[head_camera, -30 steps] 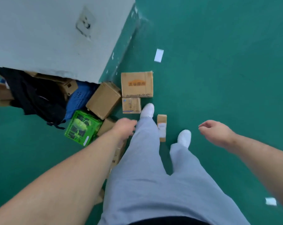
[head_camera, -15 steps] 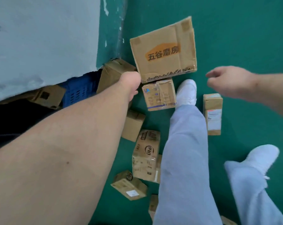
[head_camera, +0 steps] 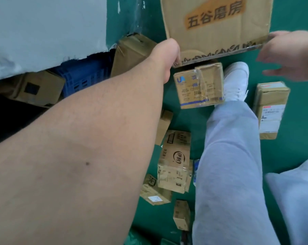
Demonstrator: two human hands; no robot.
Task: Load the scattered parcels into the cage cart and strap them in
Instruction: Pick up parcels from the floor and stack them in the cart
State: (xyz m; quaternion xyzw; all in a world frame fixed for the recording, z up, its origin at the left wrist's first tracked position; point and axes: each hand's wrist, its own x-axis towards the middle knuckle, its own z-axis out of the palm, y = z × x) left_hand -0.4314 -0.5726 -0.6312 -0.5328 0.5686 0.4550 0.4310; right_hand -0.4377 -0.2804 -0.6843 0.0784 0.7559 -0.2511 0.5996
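Now the left hand (head_camera: 165,53) and the right hand (head_camera: 291,55) have come up to the big brown cardboard box with an orange label (head_camera: 216,23). Nearest, small brown parcels (head_camera: 174,161) lie on the green floor (head_camera: 291,156) beside grey trouser legs (head_camera: 229,165). Farther on, a taped box with blue print (head_camera: 199,85) sits by a white shoe (head_camera: 236,80). Just past it, the left hand is at the big box's left corner with its fingers hidden, so I cannot tell its grip. The right hand, fingers spread, is at the right corner
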